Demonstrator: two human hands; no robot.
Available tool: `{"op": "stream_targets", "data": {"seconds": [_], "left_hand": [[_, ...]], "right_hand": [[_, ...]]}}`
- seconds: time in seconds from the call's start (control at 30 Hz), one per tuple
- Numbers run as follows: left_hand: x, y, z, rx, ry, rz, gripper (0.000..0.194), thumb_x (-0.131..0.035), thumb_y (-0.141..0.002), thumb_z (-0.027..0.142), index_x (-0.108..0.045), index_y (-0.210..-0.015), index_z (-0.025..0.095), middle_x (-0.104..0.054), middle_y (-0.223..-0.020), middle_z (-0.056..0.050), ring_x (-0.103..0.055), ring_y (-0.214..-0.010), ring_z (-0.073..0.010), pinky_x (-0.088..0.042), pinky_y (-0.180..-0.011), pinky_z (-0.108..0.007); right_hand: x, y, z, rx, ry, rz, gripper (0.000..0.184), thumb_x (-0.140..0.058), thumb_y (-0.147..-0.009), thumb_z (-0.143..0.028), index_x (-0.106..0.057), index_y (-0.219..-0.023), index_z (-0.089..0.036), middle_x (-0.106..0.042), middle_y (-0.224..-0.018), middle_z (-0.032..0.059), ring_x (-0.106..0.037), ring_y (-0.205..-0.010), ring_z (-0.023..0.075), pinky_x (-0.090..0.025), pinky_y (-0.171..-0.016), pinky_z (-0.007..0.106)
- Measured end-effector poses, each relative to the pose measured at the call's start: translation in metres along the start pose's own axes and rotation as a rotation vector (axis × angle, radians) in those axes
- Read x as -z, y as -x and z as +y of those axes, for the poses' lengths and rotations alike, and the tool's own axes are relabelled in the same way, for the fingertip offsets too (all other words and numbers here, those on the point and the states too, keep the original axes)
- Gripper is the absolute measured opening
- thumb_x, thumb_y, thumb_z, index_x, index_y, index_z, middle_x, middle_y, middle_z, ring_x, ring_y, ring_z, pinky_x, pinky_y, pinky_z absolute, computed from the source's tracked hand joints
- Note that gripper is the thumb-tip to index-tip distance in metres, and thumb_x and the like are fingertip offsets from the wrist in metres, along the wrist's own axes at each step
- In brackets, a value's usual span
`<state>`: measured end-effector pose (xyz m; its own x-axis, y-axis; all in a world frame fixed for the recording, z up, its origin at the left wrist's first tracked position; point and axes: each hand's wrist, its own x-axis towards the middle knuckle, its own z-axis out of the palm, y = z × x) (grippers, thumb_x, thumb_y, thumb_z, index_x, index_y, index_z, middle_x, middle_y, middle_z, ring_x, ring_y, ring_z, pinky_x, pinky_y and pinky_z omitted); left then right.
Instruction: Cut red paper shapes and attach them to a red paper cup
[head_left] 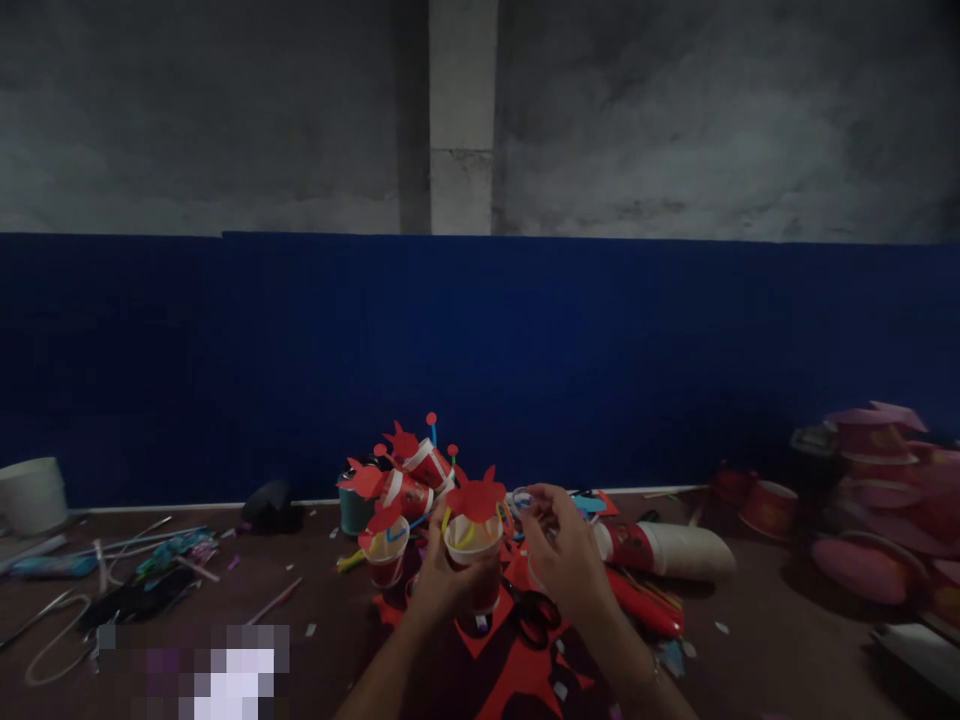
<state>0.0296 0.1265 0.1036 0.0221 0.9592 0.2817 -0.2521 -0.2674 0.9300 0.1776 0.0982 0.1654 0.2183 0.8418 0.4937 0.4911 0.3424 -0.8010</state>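
My left hand is wrapped round a red paper cup with a white rim, held upright in front of me. A red paper cutout with pointed tips stands at its mouth, and yellow strips show by the rim. Just right of the cup, my right hand has its fingers bent together near a small pale ring-like thing; what they pinch is too small to make out. Similar decorated cups lie tilted behind, and another cup stands left of my left hand.
Black-handled scissors lie on red paper scraps below my hands. To the right is a stack of paper cups on its side. Pink and red crafts pile up far right. Cords and scraps litter the left, near a white tub.
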Motion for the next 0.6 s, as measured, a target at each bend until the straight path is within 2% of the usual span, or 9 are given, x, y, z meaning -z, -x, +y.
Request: {"op": "stream_targets", "data": {"seconds": [0.1, 0.13, 0.2, 0.27, 0.33, 0.43, 0.6], "left_hand": [[0.000, 0.000, -0.005, -0.004, 0.027, 0.054, 0.097, -0.081, -0.051, 0.031, -0.031, -0.134, 0.020, -0.061, -0.115, -0.013, -0.056, -0.107, -0.0273, -0.041, -0.094, -0.036], [0.000, 0.000, -0.006, -0.001, 0.039, 0.042, 0.097, -0.081, -0.052, 0.031, -0.031, -0.135, 0.021, -0.061, -0.117, -0.013, -0.055, -0.109, -0.0274, -0.041, -0.094, -0.036], [0.000, 0.001, -0.006, 0.009, 0.081, 0.004, 0.096, -0.080, -0.055, 0.032, -0.030, -0.135, 0.022, -0.059, -0.119, -0.013, -0.054, -0.111, -0.0274, -0.041, -0.095, -0.037], [0.000, 0.002, -0.003, 0.030, 0.144, 0.003, 0.093, -0.080, -0.055, 0.036, -0.033, -0.134, 0.021, -0.059, -0.120, -0.013, -0.054, -0.111, -0.0280, -0.042, -0.094, -0.036], [0.000, 0.002, 0.003, 0.061, 0.198, 0.052, 0.085, -0.078, -0.056, 0.041, -0.040, -0.130, 0.020, -0.061, -0.117, -0.012, -0.055, -0.110, -0.0281, -0.043, -0.092, -0.035], [0.000, 0.002, 0.015, 0.108, 0.275, 0.063, 0.064, -0.070, -0.066, 0.046, -0.051, -0.121, 0.018, -0.067, -0.105, -0.011, -0.062, -0.098, -0.0261, -0.047, -0.086, -0.035], [0.003, -0.002, 0.022, 0.220, 0.212, 0.054, 0.055, -0.080, -0.052, 0.033, -0.063, -0.100, 0.013, -0.071, -0.087, -0.009, -0.067, -0.076, -0.0231, -0.051, -0.070, -0.031]], "right_hand": [[-0.003, -0.002, 0.008, -0.085, -0.158, -0.272, 0.041, -0.056, -0.065, -0.016, -0.053, -0.106, -0.016, -0.066, -0.098, 0.0077, -0.063, -0.086, 0.0201, -0.050, -0.073, 0.030], [-0.005, -0.001, 0.008, -0.113, -0.202, -0.370, 0.048, -0.058, -0.061, -0.013, -0.051, -0.109, -0.017, -0.066, -0.100, 0.0069, -0.063, -0.088, 0.0205, -0.051, -0.074, 0.030], [-0.009, 0.003, 0.006, -0.150, -0.257, -0.476, 0.061, -0.061, -0.056, -0.009, -0.048, -0.115, -0.018, -0.067, -0.101, 0.0056, -0.063, -0.091, 0.0219, -0.051, -0.076, 0.031], [-0.014, 0.008, 0.004, -0.159, -0.310, -0.488, 0.067, -0.065, -0.053, -0.008, -0.045, -0.117, -0.019, -0.066, -0.104, 0.0059, -0.062, -0.094, 0.0234, -0.051, -0.079, 0.032], [-0.019, 0.010, 0.006, -0.172, -0.389, -0.522, 0.066, -0.066, -0.054, -0.010, -0.045, -0.116, -0.019, -0.066, -0.105, 0.0064, -0.063, -0.094, 0.0238, -0.052, -0.079, 0.034], [-0.023, 0.011, 0.013, -0.166, -0.378, -0.579, 0.071, -0.068, -0.052, -0.008, -0.044, -0.118, -0.018, -0.066, -0.103, 0.0054, -0.063, -0.090, 0.0223, -0.050, -0.081, 0.034], [-0.020, 0.010, 0.017, -0.091, -0.204, -0.571, 0.077, -0.069, -0.047, -0.007, -0.045, -0.119, -0.018, -0.063, -0.110, 0.0065, -0.059, -0.099, 0.0237, -0.046, -0.088, 0.036]]}}
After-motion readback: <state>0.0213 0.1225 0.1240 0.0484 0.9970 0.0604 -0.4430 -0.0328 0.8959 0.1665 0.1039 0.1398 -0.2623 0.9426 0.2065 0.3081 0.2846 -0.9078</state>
